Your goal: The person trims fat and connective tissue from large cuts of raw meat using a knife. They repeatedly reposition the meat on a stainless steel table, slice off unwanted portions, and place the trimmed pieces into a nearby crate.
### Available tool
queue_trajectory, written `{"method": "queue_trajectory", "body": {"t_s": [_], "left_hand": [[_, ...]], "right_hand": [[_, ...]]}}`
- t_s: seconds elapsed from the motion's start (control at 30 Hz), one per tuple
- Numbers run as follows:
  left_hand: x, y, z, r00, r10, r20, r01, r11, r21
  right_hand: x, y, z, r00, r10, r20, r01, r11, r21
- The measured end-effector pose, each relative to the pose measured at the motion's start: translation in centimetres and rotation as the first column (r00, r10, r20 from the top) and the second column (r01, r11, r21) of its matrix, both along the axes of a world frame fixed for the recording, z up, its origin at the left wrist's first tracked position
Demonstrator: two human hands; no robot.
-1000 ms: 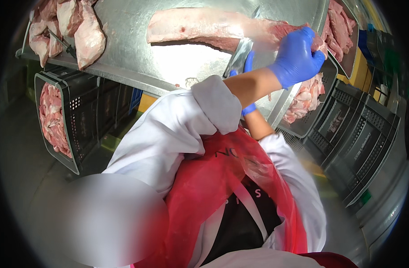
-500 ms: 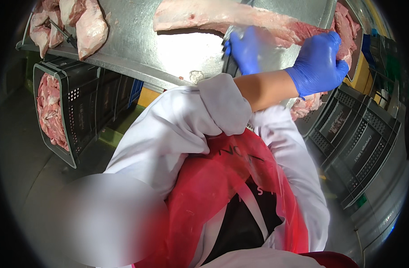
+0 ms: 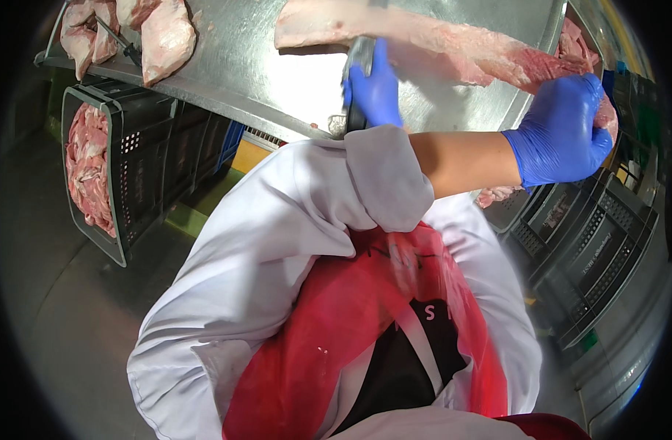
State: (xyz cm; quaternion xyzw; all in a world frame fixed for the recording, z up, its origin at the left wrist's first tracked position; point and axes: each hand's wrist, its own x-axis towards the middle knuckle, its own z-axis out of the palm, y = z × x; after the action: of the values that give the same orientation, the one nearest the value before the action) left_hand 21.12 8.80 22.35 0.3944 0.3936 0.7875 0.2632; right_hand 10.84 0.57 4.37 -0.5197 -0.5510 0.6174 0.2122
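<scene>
The left hand [image 3: 563,132] grips the end of the long meat slab [image 3: 424,40] on the steel table [image 3: 240,66].
It holds the meat steady while the right hand [image 3: 373,92] closes around a knife [image 3: 354,81].

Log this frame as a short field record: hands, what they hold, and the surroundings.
Left hand: blue glove, crossed over to the picture's right, fingers closed on the end of the long slab of raw meat.
Right hand: blue glove, gripping a knife at the slab.
Surface: steel table.
Also on table: raw meat pieces, far left.
Beside table: black crate holding meat, left; more black crates, right.
Clothing: white coat, red apron.
</scene>
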Motion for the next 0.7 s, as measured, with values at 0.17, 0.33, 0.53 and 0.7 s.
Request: {"method": "queue_trajectory", "body": {"t_s": [0.17,0.33,0.53,0.7], "left_hand": [[-1.2,0.0,1.4,0.999,0.021,-0.038,-0.016,0.992,0.123],[-1.2,-0.4,3.4,0.994,-0.069,0.079,0.062,0.995,0.084],[-2.2,-0.7,5.6,0.991,0.024,0.134,-0.043,0.989,0.144],[-2.0,-1.2,7.2,0.986,-0.044,0.163,0.013,0.983,0.186]], "right_hand": [[-1.8,-4.1,-0.1,0.987,0.120,0.105,-0.122,0.993,0.008],[-5.5,0.2,-1.4,0.996,0.075,-0.055,-0.073,0.997,0.039],[-6.6,-6.6,-3.0,0.993,0.099,-0.070,-0.086,0.983,0.161],[-11.1,0.4,0.6,0.986,0.168,-0.015,-0.168,0.984,-0.064]]}}
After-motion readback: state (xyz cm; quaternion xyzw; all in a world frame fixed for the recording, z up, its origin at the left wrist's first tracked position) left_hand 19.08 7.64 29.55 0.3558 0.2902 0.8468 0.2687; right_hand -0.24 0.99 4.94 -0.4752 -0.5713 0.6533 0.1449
